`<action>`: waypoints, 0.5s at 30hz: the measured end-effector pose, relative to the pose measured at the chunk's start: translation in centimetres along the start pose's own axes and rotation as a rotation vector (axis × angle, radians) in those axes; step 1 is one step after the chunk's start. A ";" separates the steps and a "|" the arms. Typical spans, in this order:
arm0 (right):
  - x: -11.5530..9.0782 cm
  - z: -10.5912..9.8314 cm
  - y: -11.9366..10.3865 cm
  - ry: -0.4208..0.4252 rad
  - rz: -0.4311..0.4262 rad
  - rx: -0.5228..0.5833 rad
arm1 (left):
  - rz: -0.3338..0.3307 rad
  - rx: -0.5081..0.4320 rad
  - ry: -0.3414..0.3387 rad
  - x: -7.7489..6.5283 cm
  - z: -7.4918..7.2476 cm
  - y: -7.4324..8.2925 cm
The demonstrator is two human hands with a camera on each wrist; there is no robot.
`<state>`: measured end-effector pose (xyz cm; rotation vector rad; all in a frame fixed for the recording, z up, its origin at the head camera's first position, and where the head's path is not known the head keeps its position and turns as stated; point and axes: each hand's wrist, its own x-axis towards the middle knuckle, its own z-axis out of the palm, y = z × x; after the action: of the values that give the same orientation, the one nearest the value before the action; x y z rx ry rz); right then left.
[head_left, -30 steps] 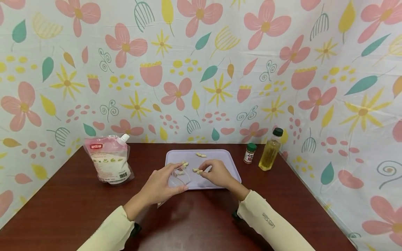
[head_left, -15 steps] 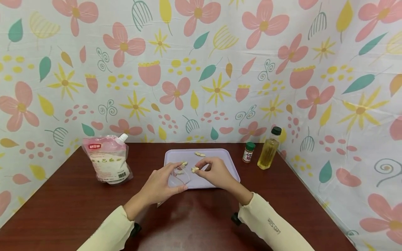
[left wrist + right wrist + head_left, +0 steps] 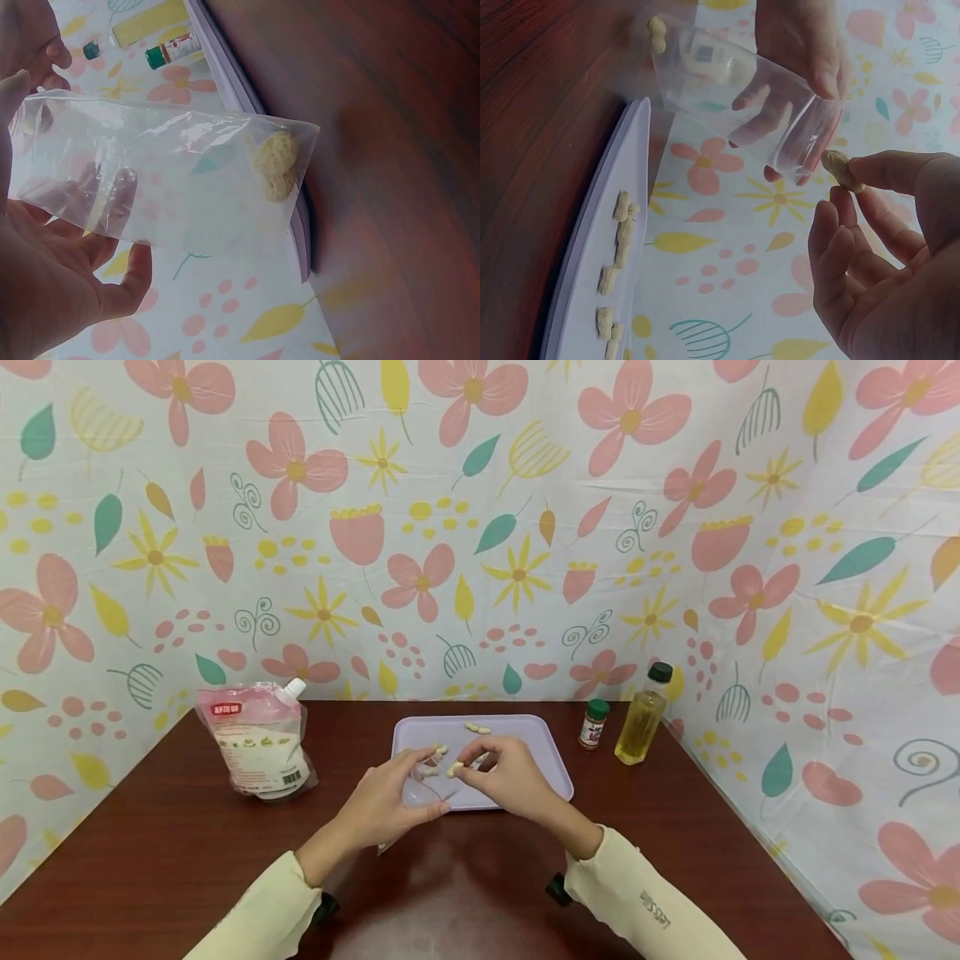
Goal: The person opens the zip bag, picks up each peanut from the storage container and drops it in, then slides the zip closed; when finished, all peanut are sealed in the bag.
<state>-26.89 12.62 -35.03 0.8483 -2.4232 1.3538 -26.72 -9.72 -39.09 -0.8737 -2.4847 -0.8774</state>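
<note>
My left hand holds a clear plastic zip bag near its mouth, thumb on one side and fingers on the other. One peanut in its shell lies at the bag's bottom end. Between thumb and fingertips, my right hand pinches another unshelled peanut, right beside the bag's parted mouth. Below both hands is a pale purple tray. Several loose peanuts rest on it, partly hidden by the hands in the head view.
A pink-and-white spouted pouch stands on the brown table at the left. To the tray's right are a green-capped spice jar and a bottle of yellow oil. A flower-patterned cloth hangs behind and at the right.
From over the tray, my right hand has lifted a peanut and brought it left to the bag's mouth. My left hand with the bag has stayed almost still.
</note>
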 end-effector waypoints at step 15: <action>0.0 0.3 -0.4 -0.041 0.008 -0.029 | 0.002 -0.003 0.012 0.1 -0.1 0.0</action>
<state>-26.63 12.22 -34.88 0.8685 -2.4736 1.3132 -26.82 -9.79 -38.93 -0.8693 -2.4729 -0.8832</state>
